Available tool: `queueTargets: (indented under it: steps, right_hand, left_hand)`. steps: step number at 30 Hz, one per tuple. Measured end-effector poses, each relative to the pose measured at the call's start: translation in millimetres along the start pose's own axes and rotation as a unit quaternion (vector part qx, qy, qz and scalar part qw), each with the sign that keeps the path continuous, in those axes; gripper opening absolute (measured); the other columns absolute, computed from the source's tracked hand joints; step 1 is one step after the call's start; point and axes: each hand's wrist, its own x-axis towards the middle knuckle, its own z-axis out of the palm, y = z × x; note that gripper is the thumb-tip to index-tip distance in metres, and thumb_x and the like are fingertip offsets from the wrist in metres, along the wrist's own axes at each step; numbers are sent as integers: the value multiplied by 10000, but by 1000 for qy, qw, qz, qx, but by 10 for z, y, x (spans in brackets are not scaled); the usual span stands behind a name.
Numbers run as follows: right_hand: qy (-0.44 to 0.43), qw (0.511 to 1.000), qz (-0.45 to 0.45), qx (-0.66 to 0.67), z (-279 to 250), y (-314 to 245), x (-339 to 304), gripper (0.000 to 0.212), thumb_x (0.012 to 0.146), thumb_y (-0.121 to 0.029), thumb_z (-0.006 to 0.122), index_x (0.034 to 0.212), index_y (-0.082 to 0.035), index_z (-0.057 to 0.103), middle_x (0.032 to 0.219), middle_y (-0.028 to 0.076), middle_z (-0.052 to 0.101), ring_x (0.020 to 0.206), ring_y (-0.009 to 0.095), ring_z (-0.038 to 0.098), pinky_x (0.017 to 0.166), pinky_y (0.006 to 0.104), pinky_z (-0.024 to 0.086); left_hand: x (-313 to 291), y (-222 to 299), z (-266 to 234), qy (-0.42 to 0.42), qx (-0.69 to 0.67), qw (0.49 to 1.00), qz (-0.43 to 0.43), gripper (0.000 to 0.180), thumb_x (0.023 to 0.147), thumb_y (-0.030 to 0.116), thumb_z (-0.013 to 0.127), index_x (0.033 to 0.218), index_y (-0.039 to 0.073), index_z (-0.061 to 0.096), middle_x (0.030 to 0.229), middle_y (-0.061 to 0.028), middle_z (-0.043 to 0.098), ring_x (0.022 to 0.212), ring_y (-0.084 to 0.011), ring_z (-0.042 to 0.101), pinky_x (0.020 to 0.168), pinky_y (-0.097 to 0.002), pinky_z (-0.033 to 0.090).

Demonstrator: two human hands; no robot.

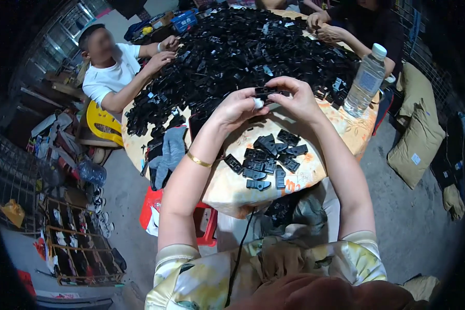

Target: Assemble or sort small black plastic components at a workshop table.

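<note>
Both my hands meet over the near part of a round table (227, 194) with a patterned cover. My left hand (238, 109) and my right hand (294, 98) are closed on one small black plastic part (267, 94) between them. Something white is wrapped at a finger of my left hand. Below my hands, between my forearms, lies a small group of black plastic parts (266, 157). Just beyond my hands rises a large heap of similar black parts (227, 57).
A clear bottle with a white cap (368, 80) stands at the right. A grey cloth (173, 150) hangs over the left edge. A person in white (111, 72) and a person in dark clothes (367, 26) work at the heap. Sacks (416, 139) lean at right; a red stool (206, 225) stands below.
</note>
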Motion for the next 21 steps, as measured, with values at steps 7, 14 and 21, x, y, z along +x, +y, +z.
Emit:
queueTargets:
  steps: [7, 14, 21]
  right_hand:
    - [15, 1000, 12, -13, 194, -14, -64, 285, 744, -27, 673, 1022, 0, 615, 950, 58, 632, 868, 117, 601, 796, 256, 482]
    - [51, 995, -45, -72, 270, -48, -90, 281, 724, -42, 688, 1001, -18, 645, 914, 69, 652, 802, 102, 613, 710, 236, 495]
    - [89, 995, 0, -45, 331, -85, -113, 298, 730, -47, 699, 1016, 0, 633, 965, 79, 644, 855, 119, 609, 773, 245, 493]
  left_hand:
    - [-180, -103, 41, 67, 14, 995, 79, 319, 795, -56, 571, 1111, -15, 551, 936, -52, 614, 820, -113, 592, 759, -241, 488]
    - [-195, -152, -44, 95, 118, 980, 132, 318, 797, -37, 584, 1114, -20, 559, 956, -33, 615, 836, -76, 565, 751, -217, 473]
    - [-207, -120, -18, 79, 132, 973, 172, 302, 828, 32, 578, 1125, -19, 557, 997, -49, 616, 895, -99, 570, 803, -248, 472]
